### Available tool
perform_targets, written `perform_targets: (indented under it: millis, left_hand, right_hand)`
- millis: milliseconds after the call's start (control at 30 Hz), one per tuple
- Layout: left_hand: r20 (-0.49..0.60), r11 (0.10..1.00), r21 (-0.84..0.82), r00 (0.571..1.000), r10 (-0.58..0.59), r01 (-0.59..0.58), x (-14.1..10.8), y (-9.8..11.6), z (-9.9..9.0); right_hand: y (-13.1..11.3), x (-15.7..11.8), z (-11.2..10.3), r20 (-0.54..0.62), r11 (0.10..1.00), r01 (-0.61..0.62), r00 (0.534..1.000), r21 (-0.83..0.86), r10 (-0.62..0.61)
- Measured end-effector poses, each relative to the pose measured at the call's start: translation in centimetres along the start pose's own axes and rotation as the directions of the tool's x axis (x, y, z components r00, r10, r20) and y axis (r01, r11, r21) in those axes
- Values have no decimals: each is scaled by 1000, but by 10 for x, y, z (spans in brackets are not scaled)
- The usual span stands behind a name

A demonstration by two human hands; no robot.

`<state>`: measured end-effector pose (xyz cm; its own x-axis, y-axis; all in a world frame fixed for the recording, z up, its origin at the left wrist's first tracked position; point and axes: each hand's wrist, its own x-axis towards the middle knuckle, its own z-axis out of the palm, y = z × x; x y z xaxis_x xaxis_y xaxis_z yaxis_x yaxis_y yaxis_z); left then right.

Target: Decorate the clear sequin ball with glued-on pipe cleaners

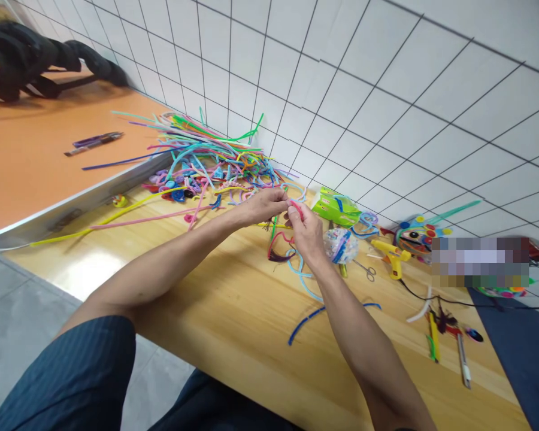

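Observation:
Over the wooden table, my left hand [266,206] and my right hand [308,232] meet with their fingertips pinched together. A short pink-red pipe cleaner [298,209] shows between the fingers of my right hand, and the left fingertips pinch at its end; the grip there is partly hidden. Just below them lies a red pipe cleaner loop with a dark feathery tip [281,254]. Light blue pipe cleaners [302,276] curl beside my right wrist. A dark blue pipe cleaner [306,323] rests nearer the table's front, passing behind my right forearm.
A large heap of coloured pipe cleaners [215,143] lies against the tiled wall. To the right are a green packet [336,207], scissors [369,272], a yellow glue gun [393,258] with a black cord, and a utility knife [464,362]. Pens [94,142] lie on the orange surface.

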<state>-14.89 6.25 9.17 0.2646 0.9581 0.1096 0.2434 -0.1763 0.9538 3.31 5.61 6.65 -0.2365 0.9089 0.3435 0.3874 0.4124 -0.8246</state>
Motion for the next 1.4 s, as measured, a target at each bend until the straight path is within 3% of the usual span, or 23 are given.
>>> perform_targets:
  millis: [200, 400, 600, 900, 1033, 1167, 1300, 1400]
  left_hand:
    - [8, 951, 246, 982, 190, -186, 0, 4, 9]
    - [-123, 860, 478, 956, 267, -178, -7, 5, 26]
    - [-56, 832, 515, 960, 274, -207, -8, 1, 22]
    - [-55, 864, 447, 957, 285, -232, -5, -6, 16]
    - [-108, 900, 379, 956, 273, -215, -9, 7, 11]
    - [-230, 934, 297, 935, 272, -199, -23, 32, 1]
    - [-224, 979, 14, 954, 200, -203, -38, 53, -3]
    - [-167, 976, -148, 976, 136, -162, -46, 67, 5]
  right_hand:
    - [4, 11, 6, -68, 945, -165, 979, 282, 191]
    - [8, 22, 18, -115, 846, -190, 953, 498, 282]
    - [10, 29, 31, -106, 766, -208, 935, 608, 338]
    - [0, 32, 36, -79, 743, -248, 924, 621, 375]
    - [-14, 22, 21, 47, 690, -331, 917, 644, 396]
    - [-40, 14, -10, 173, 725, -367, 928, 583, 330]
    - [-67, -2, -48, 292, 787, -376, 921, 489, 258]
    - [-81, -23, -80, 328, 819, -381, 910, 429, 252]
